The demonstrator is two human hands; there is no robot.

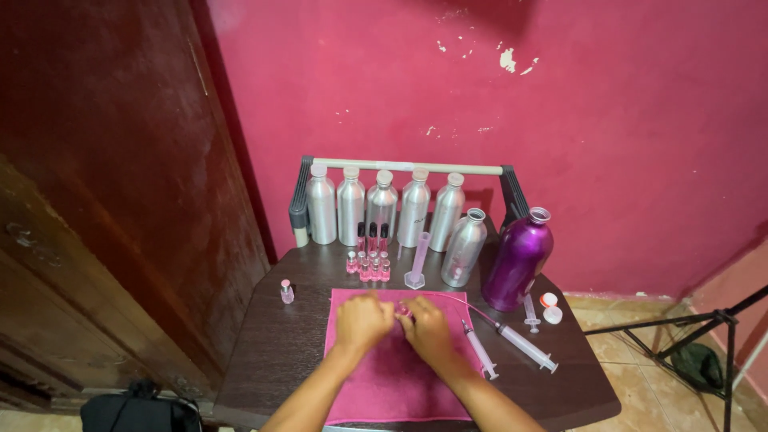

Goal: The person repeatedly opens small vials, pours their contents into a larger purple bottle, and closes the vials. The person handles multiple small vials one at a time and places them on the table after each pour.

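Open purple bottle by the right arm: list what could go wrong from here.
1. The purple bottle stands uncapped beside the right hand; an elbow swing could tip it and spill.
2. The large syringe lies near the table edge and might roll off.
3. The small vials sit clustered just beyond both hands; the left hand reaching forward could topple them, and the measuring cylinder too.

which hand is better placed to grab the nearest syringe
Right, probably. The right hand lies on the pink towel beside the nearest syringe; the left hand is farther off, across the small vial both hands hold.
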